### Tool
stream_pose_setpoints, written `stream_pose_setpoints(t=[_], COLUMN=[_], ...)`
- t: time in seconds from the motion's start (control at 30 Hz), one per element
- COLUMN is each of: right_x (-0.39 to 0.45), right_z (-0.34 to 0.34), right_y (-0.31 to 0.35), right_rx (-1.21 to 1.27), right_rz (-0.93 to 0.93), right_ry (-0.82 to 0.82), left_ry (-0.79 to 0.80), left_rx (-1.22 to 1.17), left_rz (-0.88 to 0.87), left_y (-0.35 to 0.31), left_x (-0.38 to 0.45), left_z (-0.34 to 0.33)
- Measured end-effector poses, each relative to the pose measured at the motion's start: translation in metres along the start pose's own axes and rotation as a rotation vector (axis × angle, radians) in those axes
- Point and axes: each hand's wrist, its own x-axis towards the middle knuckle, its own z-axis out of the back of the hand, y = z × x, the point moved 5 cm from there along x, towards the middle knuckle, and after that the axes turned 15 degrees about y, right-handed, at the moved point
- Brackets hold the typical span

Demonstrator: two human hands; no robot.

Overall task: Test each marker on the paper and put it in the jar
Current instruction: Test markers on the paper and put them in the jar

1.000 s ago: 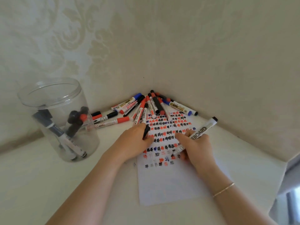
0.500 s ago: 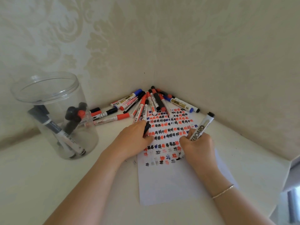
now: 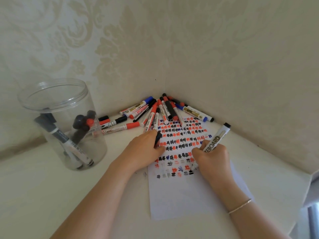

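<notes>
A white sheet of paper (image 3: 183, 195) lies on the table, its upper half covered in rows of red, black and blue hash marks. My right hand (image 3: 213, 159) grips a white whiteboard marker (image 3: 217, 137) with its tip down on the paper by a fresh black mark. My left hand (image 3: 145, 150) rests on the paper's left edge and holds a black marker cap (image 3: 158, 138). A clear plastic jar (image 3: 63, 125) stands at the left with several markers inside. A pile of red, black and blue markers (image 3: 155, 112) lies in the corner.
Two patterned walls meet in a corner (image 3: 164, 87) just behind the pile. The white table (image 3: 51, 195) stretches to the front left. Its right edge (image 3: 303, 200) drops off beyond my right forearm.
My right hand tilted the marker more upright and shifted its tip slightly down the paper, where a new black mark shows. The left hand kept still on the sheet.
</notes>
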Motion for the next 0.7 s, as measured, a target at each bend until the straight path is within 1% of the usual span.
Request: stream_pose_setpoints(t=[0.1,0.23,0.33,0.37,0.43,0.5,0.57,0.63,0.7], right_x=[0.000,0.001,0.002,0.002,0.004,0.007,0.009,0.010,0.011], right_z=[0.000,0.001,-0.001,0.002,0.007,0.011,0.009,0.003,-0.004], right_y=[0.000,-0.001,-0.001,0.000,0.008,0.026,0.046,0.057,0.060], right_rx=[-0.007,-0.004,0.005,0.078,0.326,0.524,0.596,0.618,0.637], right_rz=[-0.011,-0.014,-0.010,-0.002,0.046,0.133,0.196,0.211,0.208], right_ry=[-0.005,-0.030,-0.006,-0.001,0.031,0.107,0.188,0.251,0.279], left_ry=[-0.005,-0.003,-0.023,-0.033,-0.049,-0.055,-0.076,-0.098,-0.105], left_rx=[-0.012,-0.165,-0.199,-0.198,-0.215,-0.278,-0.343,-0.375,-0.388], left_rz=[-0.009,-0.030,-0.061,-0.089,-0.161,-0.216,-0.245,-0.263,-0.266], left_y=[-0.001,-0.003,-0.004,-0.005,-0.010,-0.015,-0.016,-0.016,-0.015], left_x=[-0.002,-0.005,-0.007,-0.008,-0.011,-0.014,-0.016,-0.017,-0.019], left_z=[0.000,0.001,0.003,0.004,0.006,0.007,0.009,0.010,0.011])
